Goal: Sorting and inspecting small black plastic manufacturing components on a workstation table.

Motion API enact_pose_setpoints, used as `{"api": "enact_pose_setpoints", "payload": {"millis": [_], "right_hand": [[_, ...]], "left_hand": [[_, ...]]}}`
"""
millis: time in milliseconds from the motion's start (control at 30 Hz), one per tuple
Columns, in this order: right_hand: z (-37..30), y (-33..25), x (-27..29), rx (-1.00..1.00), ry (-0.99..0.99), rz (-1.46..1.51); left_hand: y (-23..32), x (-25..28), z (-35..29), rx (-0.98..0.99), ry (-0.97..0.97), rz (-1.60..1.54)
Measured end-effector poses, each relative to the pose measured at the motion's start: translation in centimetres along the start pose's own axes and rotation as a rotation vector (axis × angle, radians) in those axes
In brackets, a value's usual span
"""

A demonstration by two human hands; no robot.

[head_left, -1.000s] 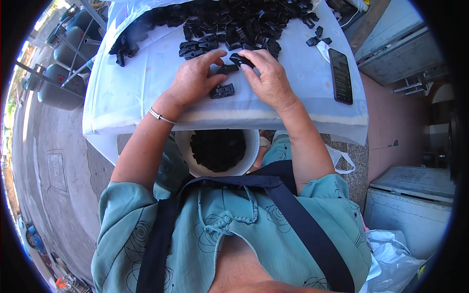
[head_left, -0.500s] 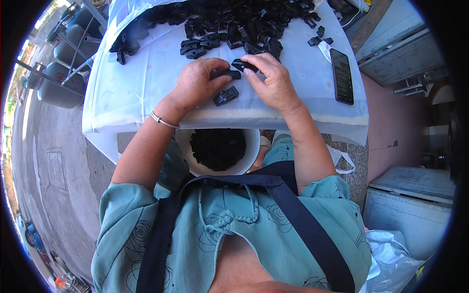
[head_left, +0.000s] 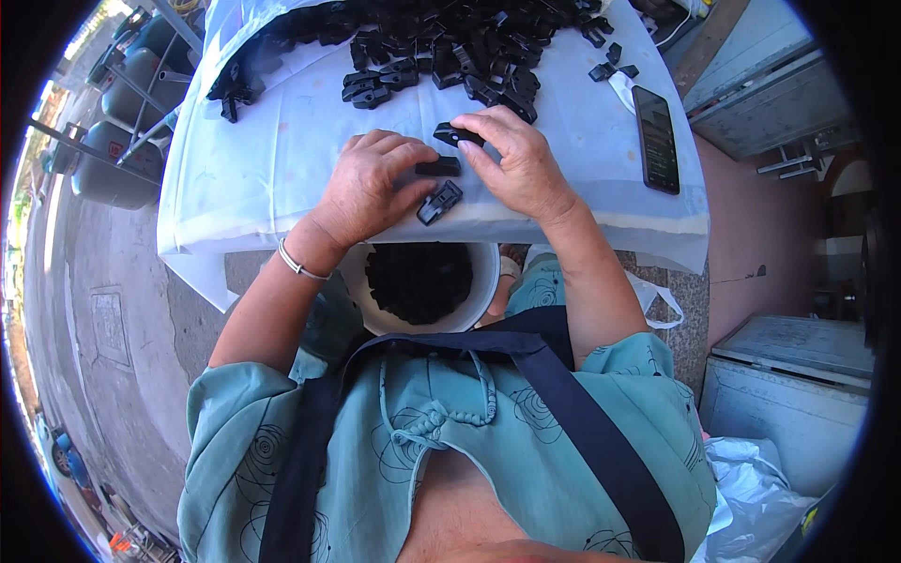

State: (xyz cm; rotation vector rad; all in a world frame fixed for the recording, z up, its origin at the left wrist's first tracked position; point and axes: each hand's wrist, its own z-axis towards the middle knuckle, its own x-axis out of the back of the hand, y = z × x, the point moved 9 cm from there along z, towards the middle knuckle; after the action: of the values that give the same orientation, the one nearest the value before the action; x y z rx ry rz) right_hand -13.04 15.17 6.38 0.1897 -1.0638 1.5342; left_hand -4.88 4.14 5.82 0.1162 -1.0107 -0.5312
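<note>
A small black plastic part (head_left: 458, 135) is pinched between the thumb and fingers of my right hand (head_left: 518, 161), above the white-covered table (head_left: 291, 141). My left hand (head_left: 368, 185) is curved over the table with its thumb and fingers apart. Close to its fingertips is a dark rectangular block (head_left: 438, 167), which no longer looks gripped. The left thumb touches or nearly touches a black clip-like piece (head_left: 438, 203), lying tilted near the table's front edge. The undersides of the left fingers are hidden.
Many black plastic parts (head_left: 469, 47) are heaped at the far side. A phone (head_left: 656, 141) lies at the right, near a few loose black parts (head_left: 613, 64). Below the front edge stands a white bucket (head_left: 485, 281) holding dark pieces. A metal cabinet (head_left: 788, 385) stands at the right.
My left fingers have loosened from the dark block and shifted slightly nearer to me. The clip-like piece has turned and moved a little nearer. My right hand still pinches its part, slightly farther left.
</note>
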Motion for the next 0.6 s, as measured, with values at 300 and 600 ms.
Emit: {"api": "enact_pose_setpoints", "payload": {"millis": [300, 600], "right_hand": [[-0.4, -1.5, -1.5, 0.107, -0.064, 0.029], [-0.6, -2.6, -1.8, 0.132, -0.060, 0.003]], "left_hand": [[-3.7, -1.3, -0.6, 0.336, 0.010, -0.364], [-4.0, -1.1, -0.8, 0.341, 0.002, -0.351]]}}
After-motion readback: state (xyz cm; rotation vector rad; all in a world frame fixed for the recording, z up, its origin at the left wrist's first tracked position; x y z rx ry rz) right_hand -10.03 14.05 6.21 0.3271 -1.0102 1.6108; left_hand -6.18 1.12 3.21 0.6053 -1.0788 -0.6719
